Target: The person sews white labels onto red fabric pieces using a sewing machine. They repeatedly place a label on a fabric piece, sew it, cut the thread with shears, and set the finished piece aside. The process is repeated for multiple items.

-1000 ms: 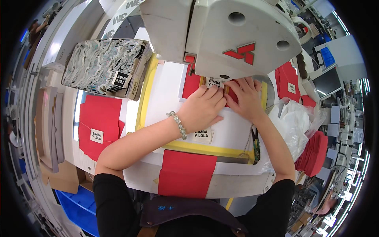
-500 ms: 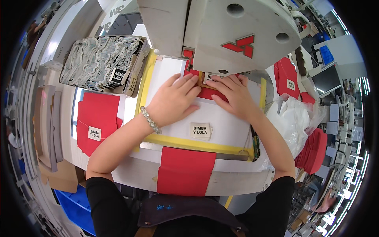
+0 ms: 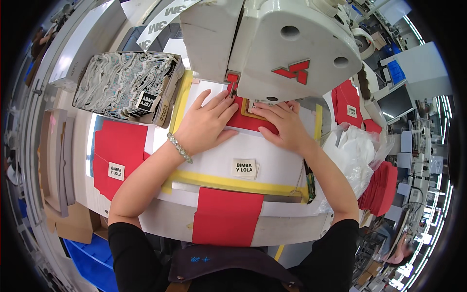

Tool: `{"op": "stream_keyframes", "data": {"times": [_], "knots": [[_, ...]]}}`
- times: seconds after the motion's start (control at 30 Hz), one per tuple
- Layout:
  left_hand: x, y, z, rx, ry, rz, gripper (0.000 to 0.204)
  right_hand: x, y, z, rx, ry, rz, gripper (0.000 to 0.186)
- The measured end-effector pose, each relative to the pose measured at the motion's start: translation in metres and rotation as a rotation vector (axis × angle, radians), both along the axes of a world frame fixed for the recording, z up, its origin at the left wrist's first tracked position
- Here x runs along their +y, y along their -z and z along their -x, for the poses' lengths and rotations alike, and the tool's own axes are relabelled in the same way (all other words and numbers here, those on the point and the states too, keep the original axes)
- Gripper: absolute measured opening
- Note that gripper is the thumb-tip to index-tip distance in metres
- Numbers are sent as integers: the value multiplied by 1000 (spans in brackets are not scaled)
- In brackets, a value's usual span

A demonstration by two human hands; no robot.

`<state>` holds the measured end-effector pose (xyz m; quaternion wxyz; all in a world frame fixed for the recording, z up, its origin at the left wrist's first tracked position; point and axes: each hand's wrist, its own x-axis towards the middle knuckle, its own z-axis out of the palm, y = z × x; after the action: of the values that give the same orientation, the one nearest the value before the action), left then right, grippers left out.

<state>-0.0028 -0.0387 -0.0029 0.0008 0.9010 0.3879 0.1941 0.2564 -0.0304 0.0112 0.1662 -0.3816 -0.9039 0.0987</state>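
Note:
A piece of red fabric [image 3: 248, 121] lies on the white work plate [image 3: 209, 160] beneath the head of a white sewing machine [image 3: 287, 48]. On the fabric rests a small brass-coloured frame [image 3: 244, 106] around a pale label, partly hidden by fingers. My left hand [image 3: 206, 121] lies flat at the fabric's left edge, fingers spread, nothing gripped. My right hand [image 3: 284, 126] rests over the fabric's right side, its outstretched fingertips at the frame and label. Nearer me on the plate sits a small stack of cream printed labels [image 3: 244, 168].
A box of stacked labels [image 3: 126, 85] stands at left, above red fabric pieces [image 3: 119, 151]. Another red piece [image 3: 227, 216] hangs over the front edge. At right are a clear plastic bag [image 3: 352, 155] and more red pieces [image 3: 382, 190]. Yellow tape [image 3: 233, 182] borders the plate.
The view has shifted slightly, so the machine sits lower. My left fingers have drawn a little left, baring more of the red fabric. My right hand stays at the frame.

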Motion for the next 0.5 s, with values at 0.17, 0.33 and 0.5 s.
{"op": "stream_keyframes", "data": {"times": [0.17,0.33,0.5], "knots": [[1,-1,0,14,-3,30,53,2,3,-8,29,2,-19,45],[4,-3,3,-5,13,58,51,3,0,-8,21,9,22,46],[4,-3,4,-21,4,80,52,6,-2,-10,2,-30,-23,44]]}}
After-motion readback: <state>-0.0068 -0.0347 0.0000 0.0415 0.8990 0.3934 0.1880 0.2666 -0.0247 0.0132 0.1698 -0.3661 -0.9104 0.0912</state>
